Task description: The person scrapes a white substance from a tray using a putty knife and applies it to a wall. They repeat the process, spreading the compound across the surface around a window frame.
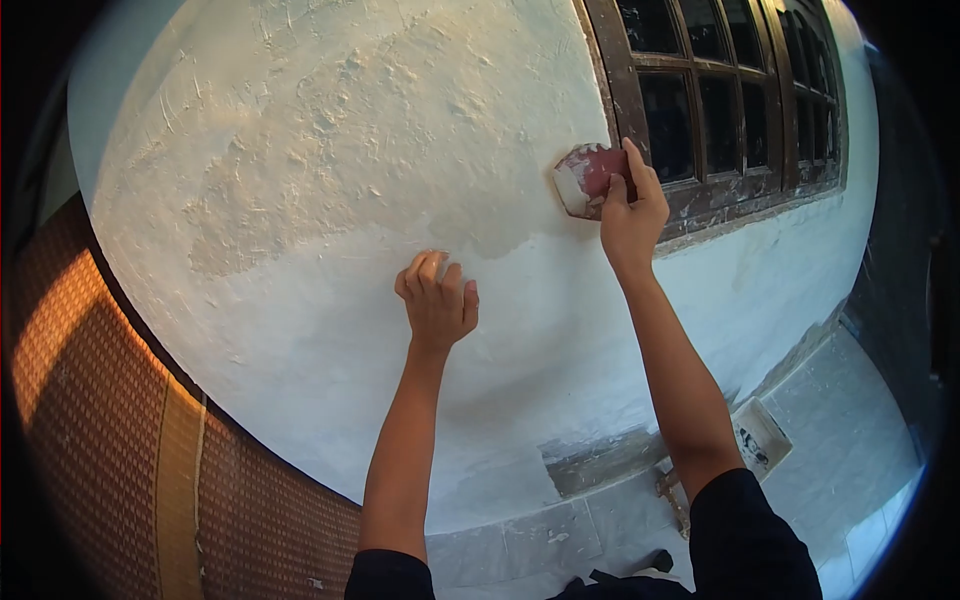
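Note:
My right hand pinches a dark red putty spreader between thumb and fingers, beside the window frame. White paste coats the left part of the spreader, which is held against or close over the wall. Lower and to the left, my left hand is raised in front of the wall, its fingers bent and apart with nothing in them. Above it spreads a rough, cream-coloured patch of plaster with ridges and lumps. Below that patch the wall looks smoother and whiter.
A brown wooden window with dark panes fills the upper right. Woven matting lies along the lower left. On the grey floor stands a pale tray near my right elbow, with a wooden piece beside it.

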### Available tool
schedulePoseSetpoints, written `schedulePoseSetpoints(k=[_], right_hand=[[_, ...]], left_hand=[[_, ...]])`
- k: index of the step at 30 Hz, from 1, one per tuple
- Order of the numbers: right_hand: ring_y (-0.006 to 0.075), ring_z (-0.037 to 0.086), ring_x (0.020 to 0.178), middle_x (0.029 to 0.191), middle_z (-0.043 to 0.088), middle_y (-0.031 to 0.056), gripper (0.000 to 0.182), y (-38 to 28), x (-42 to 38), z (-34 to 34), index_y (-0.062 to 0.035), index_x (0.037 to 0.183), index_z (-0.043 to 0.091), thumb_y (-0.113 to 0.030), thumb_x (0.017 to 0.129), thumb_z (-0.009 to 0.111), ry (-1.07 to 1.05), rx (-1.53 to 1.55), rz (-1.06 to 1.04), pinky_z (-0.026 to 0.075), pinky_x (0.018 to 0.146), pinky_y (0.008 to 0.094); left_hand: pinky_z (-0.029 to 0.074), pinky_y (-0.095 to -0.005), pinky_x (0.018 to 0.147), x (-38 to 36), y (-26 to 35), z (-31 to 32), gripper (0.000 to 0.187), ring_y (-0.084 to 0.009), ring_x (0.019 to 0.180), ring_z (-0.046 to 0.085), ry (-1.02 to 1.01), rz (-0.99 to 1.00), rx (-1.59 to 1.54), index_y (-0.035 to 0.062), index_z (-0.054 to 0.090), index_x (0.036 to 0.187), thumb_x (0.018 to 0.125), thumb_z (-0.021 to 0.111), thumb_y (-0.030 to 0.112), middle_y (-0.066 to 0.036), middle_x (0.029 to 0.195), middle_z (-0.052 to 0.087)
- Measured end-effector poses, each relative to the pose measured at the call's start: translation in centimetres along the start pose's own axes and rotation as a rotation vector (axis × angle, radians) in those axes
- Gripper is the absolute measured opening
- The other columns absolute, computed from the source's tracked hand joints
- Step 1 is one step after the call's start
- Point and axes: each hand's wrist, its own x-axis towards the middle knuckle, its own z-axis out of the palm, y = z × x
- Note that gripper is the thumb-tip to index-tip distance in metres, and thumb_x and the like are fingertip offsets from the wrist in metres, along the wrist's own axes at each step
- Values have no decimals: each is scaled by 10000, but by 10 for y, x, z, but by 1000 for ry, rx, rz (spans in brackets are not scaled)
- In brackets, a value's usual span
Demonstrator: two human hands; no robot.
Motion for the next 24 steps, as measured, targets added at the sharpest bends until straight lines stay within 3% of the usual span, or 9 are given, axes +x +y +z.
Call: schedulePoseSetpoints(k=[2,6,8,12,24], right_hand=[[227,623,822,920,622,105,456,7,-3,-16,-26,1275,611,88,839,544,-50,0,-12,497,769,329],[198,623,898,959,636,111,436,30,-10,-56,-23,1281,610,67,859,549,-138,22,155,478,842,291],[198,626,926,990,645,115,422,49,-13,-80,-13,1283,606,50,869,552,-191,38,370,479,855,290],[194,643,944,1083,679,160,396,88,-14,-131,33,1269,602,21,876,555,-140,51,526,491,858,296],[186,653,897,1020,695,149,361,178,-25,-315,50,1197,635,-14,844,584,-75,-174,763,519,832,313]], left_hand=[[277,-502,940,-1,29,10,286,-350,1159,444,-17,-28,-106,60,464,1142,943,502,262,-163,1198,472],[314,-488,912,3,96,29,280,-324,1125,478,4,-67,-240,84,488,1109,873,561,215,-138,1178,500],[323,-492,900,4,131,37,299,-329,1109,484,-21,-92,-324,78,489,1110,851,586,192,-142,1168,505],[334,-494,887,1,200,59,311,-334,1092,490,-69,-132,-470,73,496,1102,829,606,172,-144,1156,509],[375,-489,853,-13,390,102,300,-365,1007,522,-336,-200,-866,17,491,1111,856,584,143,-184,1088,538]])
